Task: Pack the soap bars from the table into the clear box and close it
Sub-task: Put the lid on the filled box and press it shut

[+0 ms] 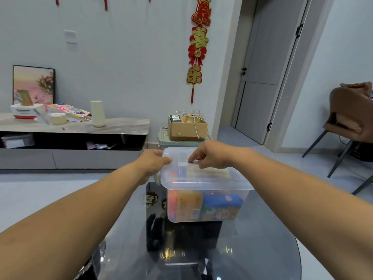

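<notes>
One translucent plastic lid (201, 178), left hand (152, 161) gripping its rounded edge, right hand (214, 156) pressing top

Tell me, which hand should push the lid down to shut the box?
Right, probably. The right hand has its fingertips on top of the lid near its middle, so it can press straight down. The left hand only grips the lid's left edge, steadying the box.

Pale wall (121, 57) with red hanging ornament (196, 51); low grey cabinet (80, 126) bearing framed picture (33, 83); grey door (260, 77) stood shut; brown chair (351, 114) at right; glass table (262, 239) in foreground; pale floor (40, 188)
</notes>
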Demonstrator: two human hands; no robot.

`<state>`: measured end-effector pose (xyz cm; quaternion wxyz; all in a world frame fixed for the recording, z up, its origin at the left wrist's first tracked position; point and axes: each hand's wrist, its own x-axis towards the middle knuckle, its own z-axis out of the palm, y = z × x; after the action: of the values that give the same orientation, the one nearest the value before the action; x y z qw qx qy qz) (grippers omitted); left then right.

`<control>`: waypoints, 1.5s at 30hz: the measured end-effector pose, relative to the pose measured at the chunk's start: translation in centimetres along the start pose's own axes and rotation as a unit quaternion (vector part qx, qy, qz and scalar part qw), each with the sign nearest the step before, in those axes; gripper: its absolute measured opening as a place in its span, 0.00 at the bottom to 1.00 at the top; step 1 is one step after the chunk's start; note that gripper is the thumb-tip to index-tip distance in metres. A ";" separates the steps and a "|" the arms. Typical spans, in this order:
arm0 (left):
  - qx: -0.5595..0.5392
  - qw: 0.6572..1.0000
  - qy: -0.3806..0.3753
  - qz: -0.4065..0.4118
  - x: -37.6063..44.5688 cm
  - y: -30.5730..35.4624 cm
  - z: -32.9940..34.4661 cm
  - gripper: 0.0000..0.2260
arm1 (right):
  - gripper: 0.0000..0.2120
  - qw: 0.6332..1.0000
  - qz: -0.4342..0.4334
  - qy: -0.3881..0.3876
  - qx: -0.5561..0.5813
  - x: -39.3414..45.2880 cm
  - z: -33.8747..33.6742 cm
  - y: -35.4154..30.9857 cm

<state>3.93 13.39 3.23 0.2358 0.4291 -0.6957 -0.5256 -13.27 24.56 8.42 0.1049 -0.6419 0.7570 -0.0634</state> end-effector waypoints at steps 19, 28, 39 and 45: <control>-0.146 0.984 -0.022 -0.104 -1.0 -0.7 1.8 0.15 | 0.26 0.802 0.371 0.102 0.457 -5.7 3.6 10.3; 0.054 0.997 0.038 -0.028 -0.2 0.3 2.4 0.14 | 0.17 0.741 0.357 0.186 0.538 -3.9 4.4 9.6; 0.112 0.987 0.117 -0.021 4.0 -1.4 -0.3 0.16 | 0.10 0.771 0.343 0.237 0.481 -1.6 4.0 6.9; 0.137 0.980 0.142 -0.008 4.5 -1.9 -0.4 0.15 | 0.17 0.731 0.351 0.220 0.542 -1.0 5.3 6.2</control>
<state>2.55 9.24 1.02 0.2672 0.5335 -0.7166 -0.3611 -17.81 26.83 1.89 0.2801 -0.1329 0.7677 -0.5609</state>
